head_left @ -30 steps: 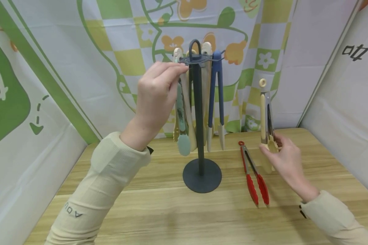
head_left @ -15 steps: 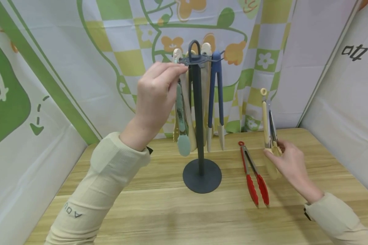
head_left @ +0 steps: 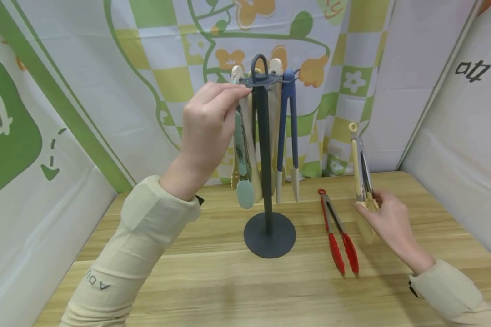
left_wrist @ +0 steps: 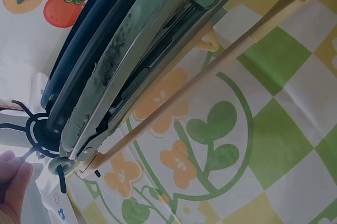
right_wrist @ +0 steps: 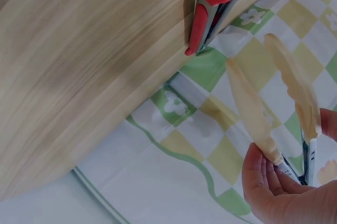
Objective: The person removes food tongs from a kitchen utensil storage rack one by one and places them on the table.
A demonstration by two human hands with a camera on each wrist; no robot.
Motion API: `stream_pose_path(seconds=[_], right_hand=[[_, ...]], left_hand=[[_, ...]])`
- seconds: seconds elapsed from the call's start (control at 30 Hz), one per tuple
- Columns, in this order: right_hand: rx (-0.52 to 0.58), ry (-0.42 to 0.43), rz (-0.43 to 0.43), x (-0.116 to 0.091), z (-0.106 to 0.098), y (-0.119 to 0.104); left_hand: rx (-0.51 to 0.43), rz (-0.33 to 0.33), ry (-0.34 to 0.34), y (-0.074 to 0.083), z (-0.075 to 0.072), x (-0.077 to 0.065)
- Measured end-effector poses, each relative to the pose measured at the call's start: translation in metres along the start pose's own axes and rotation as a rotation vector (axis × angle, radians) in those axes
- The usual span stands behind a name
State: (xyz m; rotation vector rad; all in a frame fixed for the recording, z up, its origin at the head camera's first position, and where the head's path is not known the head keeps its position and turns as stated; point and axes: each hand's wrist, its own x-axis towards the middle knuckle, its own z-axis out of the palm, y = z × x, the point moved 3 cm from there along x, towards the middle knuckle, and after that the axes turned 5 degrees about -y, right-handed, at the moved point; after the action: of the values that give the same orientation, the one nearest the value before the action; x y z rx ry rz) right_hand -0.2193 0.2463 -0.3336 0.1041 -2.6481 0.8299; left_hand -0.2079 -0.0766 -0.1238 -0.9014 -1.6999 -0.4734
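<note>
A dark utensil rack [head_left: 265,181] stands upright on its round base. At its top, my left hand [head_left: 206,122] pinches one of the hook arms between thumb and fingers, seen closer in the left wrist view. Several tongs hang from the hooks, among them blue tongs [head_left: 283,136] and mint-green tongs [head_left: 245,194]. On the right, my right hand [head_left: 393,222] grips cream-yellow tongs [head_left: 357,168] near their heads, the ring end pointing up. The two scalloped heads [right_wrist: 250,110] are spread apart in the right wrist view. Red tongs [head_left: 349,254] lie between the rack and that hand.
The wooden table [head_left: 212,290] carries the rack and the red tongs. A patterned curtain [head_left: 163,41] hangs right behind the table, and white printed panels [head_left: 458,150] close off both sides.
My right hand has come down and slightly to the right with the cream-yellow tongs. The left hand stays at the hook, and the rack and red tongs have kept their places.
</note>
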Motion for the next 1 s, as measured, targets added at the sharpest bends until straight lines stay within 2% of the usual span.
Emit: stream_pose_path(seconds=[1.0], right_hand=[[-0.032,-0.046,0.048,-0.0034,0.0022,0.0054]], left_hand=[[0.012,0.009,-0.004,-0.0017,0.0004,0.0010]])
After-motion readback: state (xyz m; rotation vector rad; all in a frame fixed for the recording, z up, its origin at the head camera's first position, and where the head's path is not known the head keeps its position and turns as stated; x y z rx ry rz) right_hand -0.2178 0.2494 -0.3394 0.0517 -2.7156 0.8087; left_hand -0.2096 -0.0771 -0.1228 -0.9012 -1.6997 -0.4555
